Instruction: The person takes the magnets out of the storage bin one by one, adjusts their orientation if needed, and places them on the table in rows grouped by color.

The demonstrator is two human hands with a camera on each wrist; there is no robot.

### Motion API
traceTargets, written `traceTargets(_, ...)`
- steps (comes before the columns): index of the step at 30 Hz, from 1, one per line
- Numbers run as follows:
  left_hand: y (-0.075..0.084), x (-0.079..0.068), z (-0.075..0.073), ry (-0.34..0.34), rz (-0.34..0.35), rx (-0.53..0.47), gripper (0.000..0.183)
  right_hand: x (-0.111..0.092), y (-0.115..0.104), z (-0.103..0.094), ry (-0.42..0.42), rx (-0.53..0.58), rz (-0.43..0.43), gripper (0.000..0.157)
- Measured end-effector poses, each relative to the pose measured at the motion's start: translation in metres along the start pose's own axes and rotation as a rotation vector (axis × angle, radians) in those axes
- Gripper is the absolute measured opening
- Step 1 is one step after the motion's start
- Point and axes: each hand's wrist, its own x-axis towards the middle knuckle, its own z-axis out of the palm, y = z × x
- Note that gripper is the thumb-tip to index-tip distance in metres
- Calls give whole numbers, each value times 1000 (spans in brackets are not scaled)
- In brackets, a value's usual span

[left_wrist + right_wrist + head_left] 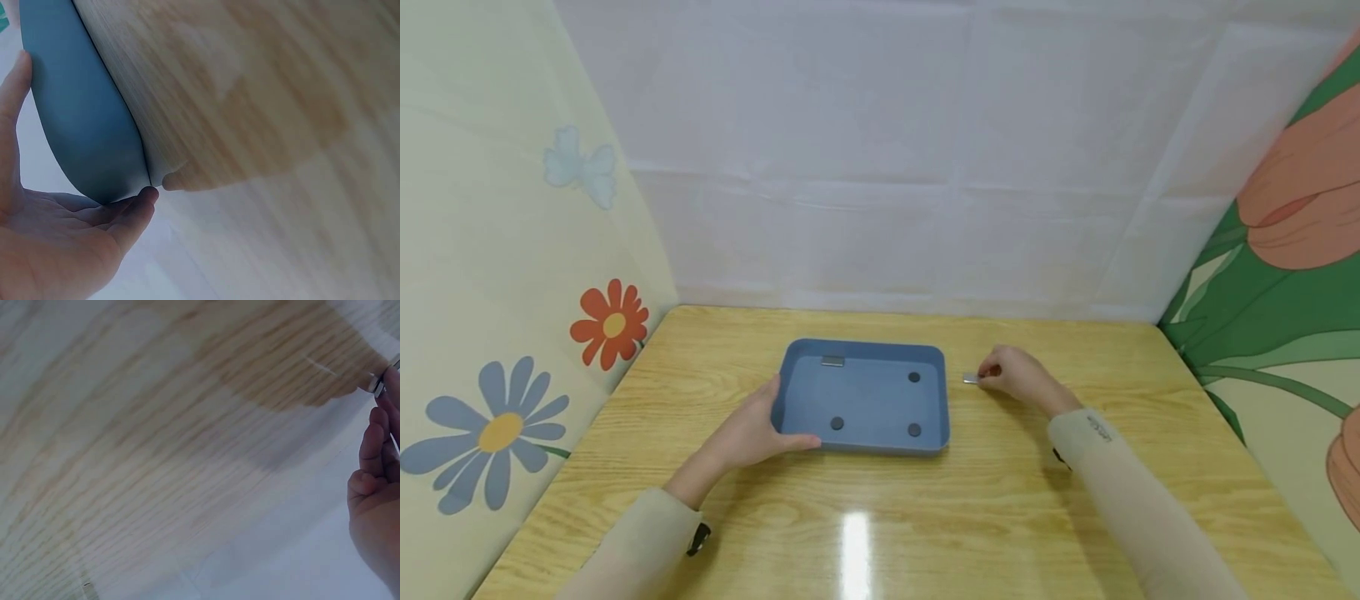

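A shallow blue tray (872, 398) lies on the wooden table. My left hand (754, 427) grips its left end, with the thumb along the front wall; in the left wrist view, fingers of that hand (69, 231) touch the tray's outer wall (87, 112). To the right of the tray, my right hand (1018, 379) pinches a small silver rectangular piece (971, 378) just over or on the table. The right wrist view has this hand (381, 487) at its right edge, the shiny piece (377, 384) at its fingertips. The piece's exact kind is unclear.
Inside the tray are a flat silver-grey rectangle (832, 362) near the back left and dark round discs at the back right (913, 377), front right (914, 430) and front left (837, 423). A pale cloth (880, 167) hangs behind the table (925, 525), flower-patterned panels at both sides.
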Motion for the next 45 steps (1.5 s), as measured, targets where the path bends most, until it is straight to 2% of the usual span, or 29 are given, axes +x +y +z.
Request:
traceTargets(14,-3,-2,-1,-3,-6,-2,138,0,-3,1,2,-14,-11,16)
traceTargets(21,-4,-2,0,-2,-1,-12,138,-2,-6,-5,23,49,36,29)
traceTargets(28,-3,-1,-1,0,-3,-13,138,0,-13,-11,22,38,60,30)
traceTargets(45,-4,1,2,25,30,-32,138,15,-48,-20,34,-12,-35,32)
